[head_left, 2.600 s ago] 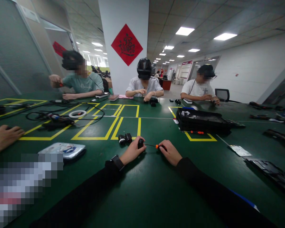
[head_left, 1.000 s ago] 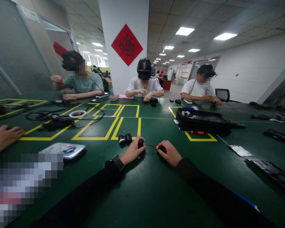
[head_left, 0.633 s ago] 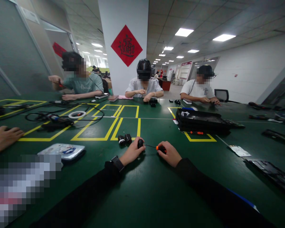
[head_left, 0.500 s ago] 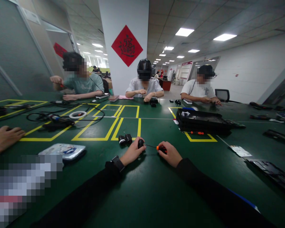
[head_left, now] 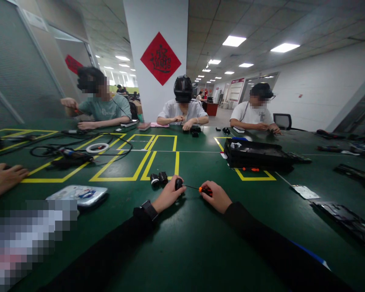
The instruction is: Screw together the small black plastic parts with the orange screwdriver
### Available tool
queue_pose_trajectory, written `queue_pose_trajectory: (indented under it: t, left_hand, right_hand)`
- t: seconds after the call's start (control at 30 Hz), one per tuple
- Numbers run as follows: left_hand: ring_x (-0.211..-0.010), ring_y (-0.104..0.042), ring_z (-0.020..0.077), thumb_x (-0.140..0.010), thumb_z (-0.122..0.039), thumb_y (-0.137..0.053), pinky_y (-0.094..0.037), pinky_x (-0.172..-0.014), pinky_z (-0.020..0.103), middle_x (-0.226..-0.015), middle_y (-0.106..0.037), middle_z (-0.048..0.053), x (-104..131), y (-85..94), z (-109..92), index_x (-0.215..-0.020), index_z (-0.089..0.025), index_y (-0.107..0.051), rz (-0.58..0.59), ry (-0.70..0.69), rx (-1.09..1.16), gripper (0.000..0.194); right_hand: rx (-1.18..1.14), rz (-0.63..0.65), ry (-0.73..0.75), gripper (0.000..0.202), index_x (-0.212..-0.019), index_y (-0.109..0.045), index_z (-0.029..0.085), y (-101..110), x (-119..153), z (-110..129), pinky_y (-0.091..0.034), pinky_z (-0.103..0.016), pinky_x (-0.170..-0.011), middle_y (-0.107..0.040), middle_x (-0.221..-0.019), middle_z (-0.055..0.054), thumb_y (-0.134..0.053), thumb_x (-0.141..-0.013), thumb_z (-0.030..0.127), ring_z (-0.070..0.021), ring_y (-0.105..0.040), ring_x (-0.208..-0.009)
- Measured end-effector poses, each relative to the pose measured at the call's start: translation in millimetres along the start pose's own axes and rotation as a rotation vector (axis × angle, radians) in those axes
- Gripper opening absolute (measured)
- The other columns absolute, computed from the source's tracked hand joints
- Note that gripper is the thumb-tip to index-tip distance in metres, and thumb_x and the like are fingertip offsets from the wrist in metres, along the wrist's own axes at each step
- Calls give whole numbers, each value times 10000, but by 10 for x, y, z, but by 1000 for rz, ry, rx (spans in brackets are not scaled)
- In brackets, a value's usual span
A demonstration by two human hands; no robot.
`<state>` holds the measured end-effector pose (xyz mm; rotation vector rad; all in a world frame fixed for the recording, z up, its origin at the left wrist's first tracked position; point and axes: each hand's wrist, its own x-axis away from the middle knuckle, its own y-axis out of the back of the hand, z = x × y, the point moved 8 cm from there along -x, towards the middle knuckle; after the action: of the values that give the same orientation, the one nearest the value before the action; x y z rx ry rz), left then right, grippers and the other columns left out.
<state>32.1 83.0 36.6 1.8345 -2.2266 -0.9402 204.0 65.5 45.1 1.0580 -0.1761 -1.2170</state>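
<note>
My left hand (head_left: 168,194) holds a small black part (head_left: 178,184) between thumb and fingers, just above the green table (head_left: 182,251). Wrapped round the orange and black handle of a screwdriver (head_left: 205,191) is my right hand (head_left: 216,197). The thin shaft points left, and its tip is at or very near the black part; exact contact is too small to tell. Two small black cylindrical parts (head_left: 159,179) stand side by side just left of my left hand.
A black tray (head_left: 258,154) lies at right centre, with circuit boards (head_left: 346,223) farther right. Cables (head_left: 69,152) and a white ring (head_left: 97,148) lie left. A phone (head_left: 79,195) is near a person's hand (head_left: 6,180). Three people sit across the table.
The whole view has shifted slightly, so things appear a little farther left. Both hands keep their holds on the black part and the screwdriver.
</note>
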Motion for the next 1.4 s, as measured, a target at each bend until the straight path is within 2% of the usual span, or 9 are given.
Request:
queue_pose_trajectory:
  t: [0.2,0.4,0.53,0.9,1.07,1.17,1.4]
  left_hand:
    - [-771,-507,147,-777,-330,-498,-398,-731,273,-827,-520,-5,-5,-2,-6,-960,-191,-458,4,-7,-26,233]
    - [-765,-507,146,-779,-334,-505,-398,-727,276,-824,-517,-6,-6,0,-6,-962,-192,-457,4,-9,-35,236]
    - [-757,-513,146,-783,-347,-503,-399,-723,280,-828,-524,-4,-6,1,5,-970,-190,-456,16,-5,-28,249]
    - [-768,-503,151,-760,-326,-525,-397,-742,287,-830,-520,-1,-14,0,6,-960,-188,-469,-7,-10,-29,249]
    - [-791,-505,157,-763,-322,-521,-394,-765,299,-851,-519,5,-8,15,-3,-1002,-188,-448,-24,-20,-16,284]
    - [-793,-510,158,-764,-327,-522,-397,-774,309,-853,-527,9,-8,8,11,-1018,-186,-429,-20,-9,2,305]
    - [-778,-517,153,-773,-351,-511,-404,-773,322,-841,-514,2,0,17,49,-1016,-182,-381,-28,34,49,324]
  right_hand:
    - [-20,22,13,147,-900,-552,173,-6,-5,30,-413,-277,-716,-561,-845,-32,-580,-759,206,-151,-512,-790]
    - [52,42,74,94,-801,-560,158,21,-20,126,-388,-297,-749,-544,-824,-44,-472,-827,179,-161,-476,-820]
    - [63,25,81,43,-819,-551,161,32,-17,120,-384,-301,-750,-537,-840,-44,-528,-783,170,-170,-466,-834]
    - [35,-5,18,158,-891,-528,174,39,-10,67,-400,-294,-739,-527,-879,-43,-585,-745,190,-165,-484,-825]
    - [48,25,24,84,-864,-549,168,32,-19,87,-386,-304,-761,-534,-856,-44,-480,-828,198,-166,-473,-839]
    - [55,32,27,127,-811,-555,163,31,-25,79,-379,-302,-761,-530,-838,-42,-434,-848,181,-162,-465,-830]
    - [29,16,39,79,-862,-541,164,44,-16,80,-387,-298,-750,-528,-862,-42,-520,-786,171,-164,-472,-831]
